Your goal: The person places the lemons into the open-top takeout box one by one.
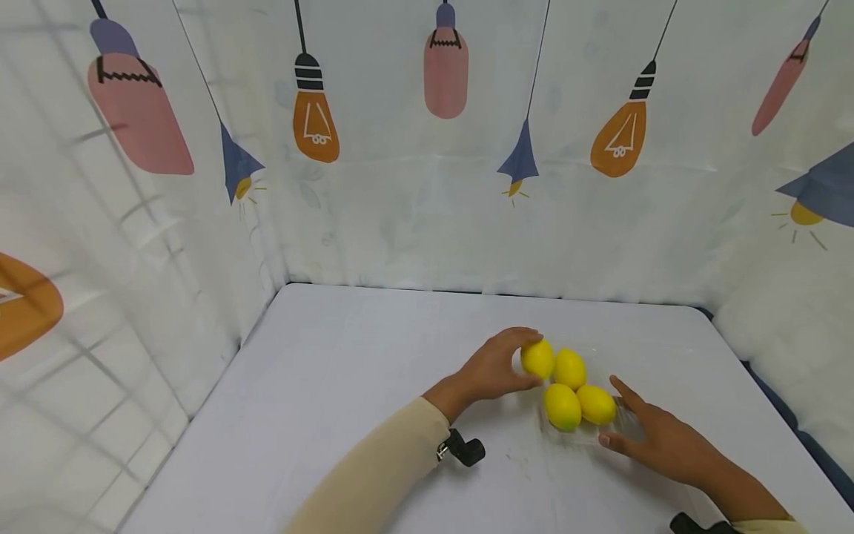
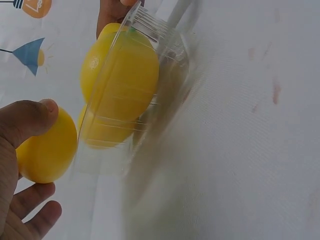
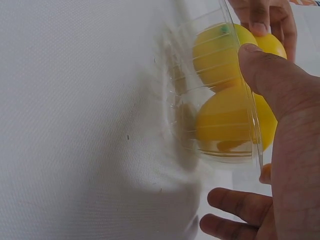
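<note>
Left hand [image 1: 497, 366] gripped a yellow lemon [image 1: 537, 358] between thumb and curled fingers, at the far left edge of a clear plastic container [image 1: 623, 424]. Right hand [image 1: 657, 437] lay against the container's near right side, thumb [image 3: 267, 75] pressed on the rim and fingers loosely spread, not closed round anything; it appeared to steady the container on the table.

Three other lemons sat together just right of the held one: one [image 1: 570, 368] touching it on the far side, one [image 1: 563, 406] nearer, one [image 1: 597, 404] closest to the right hand. The wrist views showed at least two of them inside the transparent wall. Whether the held lemon was inside the rim or just outside could not be told; in the left wrist view it sat beside the wall.

Judgement: three lemons seemed settled in the container, the fourth in hand at its edge, so the work looked mostly done.

Beyond the hands: a white cloth-covered table [image 1: 347, 371] and a printed lamp-pattern backdrop [image 1: 427, 185] on three sides. A black wrist camera mount [image 1: 465, 448] showed below the left sleeve [image 1: 380, 475]. Nothing stood between hands and container.
</note>
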The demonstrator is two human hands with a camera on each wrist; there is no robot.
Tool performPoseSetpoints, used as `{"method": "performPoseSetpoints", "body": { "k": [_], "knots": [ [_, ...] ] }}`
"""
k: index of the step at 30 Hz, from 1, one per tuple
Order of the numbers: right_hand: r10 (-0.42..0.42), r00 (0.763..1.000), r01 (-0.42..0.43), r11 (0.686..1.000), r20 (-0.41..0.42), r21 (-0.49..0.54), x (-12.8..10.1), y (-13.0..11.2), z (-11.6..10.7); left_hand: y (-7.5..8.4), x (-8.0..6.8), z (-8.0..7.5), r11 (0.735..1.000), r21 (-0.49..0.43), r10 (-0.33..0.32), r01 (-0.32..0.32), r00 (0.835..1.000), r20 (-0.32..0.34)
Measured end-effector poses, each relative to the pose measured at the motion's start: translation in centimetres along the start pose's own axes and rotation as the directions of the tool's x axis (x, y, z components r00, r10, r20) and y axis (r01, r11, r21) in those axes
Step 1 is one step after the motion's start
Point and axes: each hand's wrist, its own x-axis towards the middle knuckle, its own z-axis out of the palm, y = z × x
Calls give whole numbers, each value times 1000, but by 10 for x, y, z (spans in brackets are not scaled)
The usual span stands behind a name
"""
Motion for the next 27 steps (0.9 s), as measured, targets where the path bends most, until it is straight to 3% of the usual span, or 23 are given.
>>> {"method": "performPoseSetpoints", "body": {
  "k": [13,22,27],
  "knots": [
    [-24,1000,25,1000,-13,9,-1,1,2,9,8,9,999,-32,-16,16,1000,4],
    [-39,999,39,999,-22,3,-2,1,2,12,11,18,999,7,-42,42,998,42],
    [-29,999,29,1000,-18,-2,-1,1,2,12,10,18,1000,27,-4,3,1000,23]
  ]
}}
